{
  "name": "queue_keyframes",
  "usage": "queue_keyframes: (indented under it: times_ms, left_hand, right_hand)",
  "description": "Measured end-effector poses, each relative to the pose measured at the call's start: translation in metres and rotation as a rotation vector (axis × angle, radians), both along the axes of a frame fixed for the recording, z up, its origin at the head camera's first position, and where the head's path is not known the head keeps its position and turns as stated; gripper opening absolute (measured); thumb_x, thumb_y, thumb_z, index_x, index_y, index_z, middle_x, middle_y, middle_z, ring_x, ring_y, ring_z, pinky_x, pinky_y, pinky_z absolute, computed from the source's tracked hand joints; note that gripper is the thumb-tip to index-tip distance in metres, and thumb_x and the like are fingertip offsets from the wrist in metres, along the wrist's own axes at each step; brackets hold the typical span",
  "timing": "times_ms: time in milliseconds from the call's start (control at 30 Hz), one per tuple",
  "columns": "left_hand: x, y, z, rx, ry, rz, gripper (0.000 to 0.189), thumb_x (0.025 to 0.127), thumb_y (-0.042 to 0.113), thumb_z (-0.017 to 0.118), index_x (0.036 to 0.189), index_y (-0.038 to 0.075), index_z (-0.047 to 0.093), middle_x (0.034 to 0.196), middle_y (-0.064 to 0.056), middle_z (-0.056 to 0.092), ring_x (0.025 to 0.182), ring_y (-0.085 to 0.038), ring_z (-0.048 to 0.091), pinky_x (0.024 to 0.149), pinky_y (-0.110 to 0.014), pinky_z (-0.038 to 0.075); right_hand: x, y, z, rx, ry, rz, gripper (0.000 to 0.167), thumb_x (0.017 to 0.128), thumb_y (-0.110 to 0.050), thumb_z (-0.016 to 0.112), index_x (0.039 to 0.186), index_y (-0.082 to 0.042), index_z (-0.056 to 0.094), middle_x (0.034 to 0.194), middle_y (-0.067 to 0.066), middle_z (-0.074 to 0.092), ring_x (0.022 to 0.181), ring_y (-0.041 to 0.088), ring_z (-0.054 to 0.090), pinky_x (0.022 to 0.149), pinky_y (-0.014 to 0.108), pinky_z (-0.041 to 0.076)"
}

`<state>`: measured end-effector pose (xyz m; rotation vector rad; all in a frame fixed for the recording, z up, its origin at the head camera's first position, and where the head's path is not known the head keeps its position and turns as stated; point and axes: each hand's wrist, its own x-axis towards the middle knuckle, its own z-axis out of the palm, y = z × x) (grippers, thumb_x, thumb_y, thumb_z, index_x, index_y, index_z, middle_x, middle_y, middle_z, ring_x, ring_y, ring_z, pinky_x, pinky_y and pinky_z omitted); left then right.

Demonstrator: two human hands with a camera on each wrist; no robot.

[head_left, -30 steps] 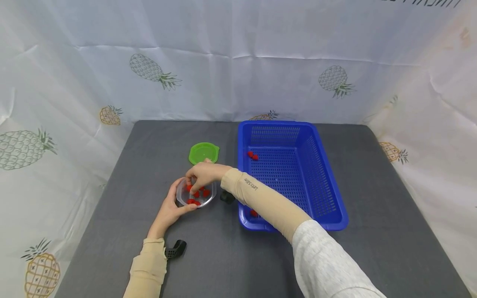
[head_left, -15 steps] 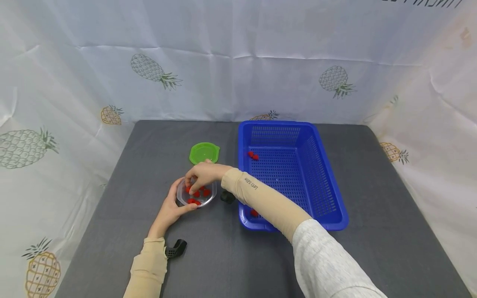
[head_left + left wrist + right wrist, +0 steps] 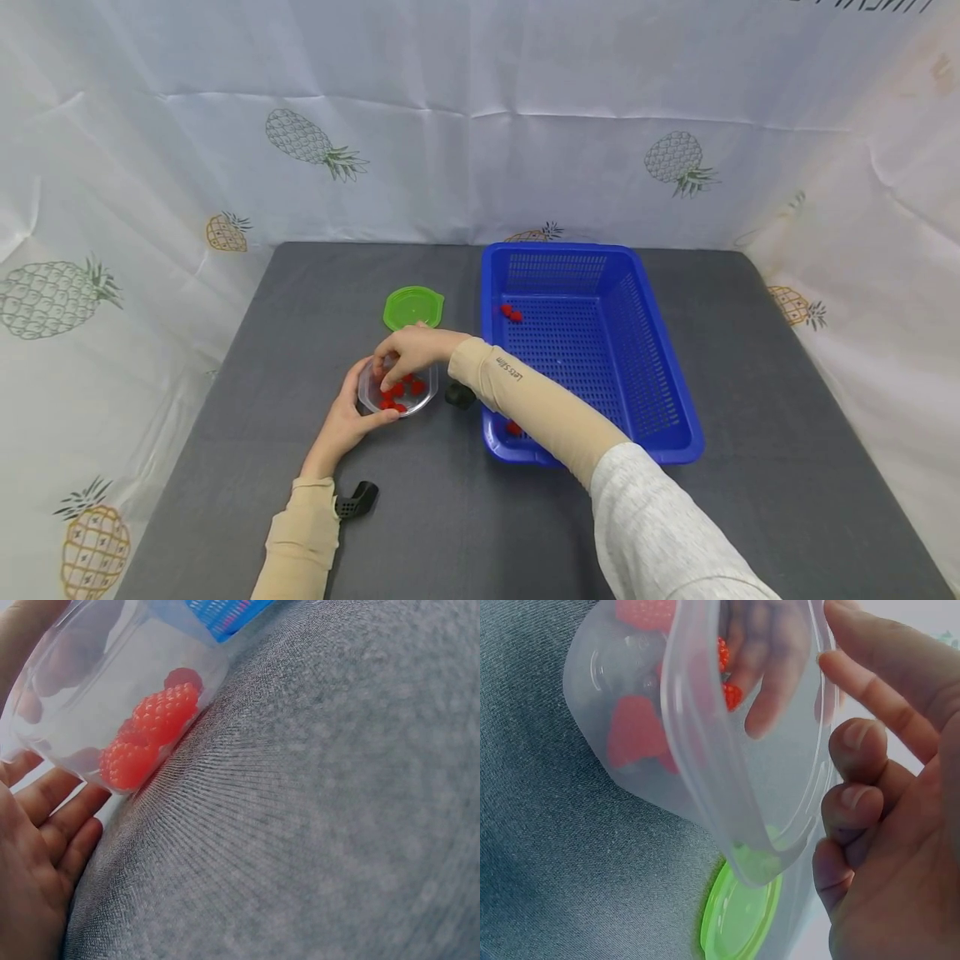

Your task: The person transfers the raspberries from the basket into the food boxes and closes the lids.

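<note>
My left hand [image 3: 347, 418] grips the side of a clear plastic container [image 3: 431, 401], thumb on the near rim and fingers round the left side. Several red raspberries [image 3: 163, 714] lie at its bottom in the left wrist view. Over the open top, my right hand [image 3: 415, 350] points its thumb and forefinger down inside the rim. In the right wrist view, the other fingers [image 3: 853, 799] of that hand curl beside the container wall, with raspberries [image 3: 635, 733] showing through the plastic. Whether its fingertips pinch a raspberry, I cannot tell.
A green lid [image 3: 411, 309] lies on the grey table [image 3: 322, 283] just beyond the container. To the right stands a blue slotted basket [image 3: 652, 400] with a few red berries [image 3: 512, 313] along its left side. My right forearm crosses over the basket's near left corner.
Both hands stay almost where they were. Under my right fingertips, the raspberries on the container's left side have shifted slightly toward the near side.
</note>
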<state>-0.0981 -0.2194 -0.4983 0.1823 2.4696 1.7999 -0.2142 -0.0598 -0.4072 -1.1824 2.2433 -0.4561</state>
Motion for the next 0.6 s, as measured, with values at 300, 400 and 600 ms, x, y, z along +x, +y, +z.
queue_keyframes:
  times_ms: [300, 400, 600]
  left_hand:
    - [0.005, 0.006, 0.017, -0.024, 0.006, -0.009, 0.09, 0.076, 0.008, 0.075, 0.146, 0.008, 0.019, 0.148, -0.018, 0.028, 0.136, -0.034, 0.028, 0.109, -0.06, 0.021]
    - [0.008, 0.009, 0.027, -0.032, 0.012, -0.012, 0.088, 0.076, 0.008, 0.074, 0.145, 0.003, 0.019, 0.148, -0.021, 0.027, 0.136, -0.037, 0.026, 0.109, -0.062, 0.02]
    - [0.006, 0.005, 0.021, -0.049, -0.022, 0.006, 0.093, 0.076, 0.011, 0.075, 0.147, 0.007, 0.015, 0.153, -0.018, 0.018, 0.142, -0.037, 0.016, 0.111, -0.063, 0.015]
  right_hand:
    - [0.001, 0.002, 0.005, -0.076, -0.156, -0.007, 0.023, 0.081, -0.034, 0.071, 0.101, -0.024, 0.067, 0.078, -0.006, 0.059, 0.066, 0.007, 0.05, 0.057, 0.017, 0.042]
    - [0.001, 0.003, 0.009, -0.137, -0.231, 0.002, 0.026, 0.082, -0.029, 0.071, 0.105, -0.018, 0.067, 0.072, -0.003, 0.055, 0.061, 0.008, 0.046, 0.056, 0.018, 0.042]
    - [0.0, 0.009, 0.022, -0.214, -0.262, 0.033, 0.031, 0.083, -0.029, 0.07, 0.11, -0.014, 0.067, 0.068, -0.003, 0.05, 0.057, 0.008, 0.04, 0.054, 0.018, 0.036]
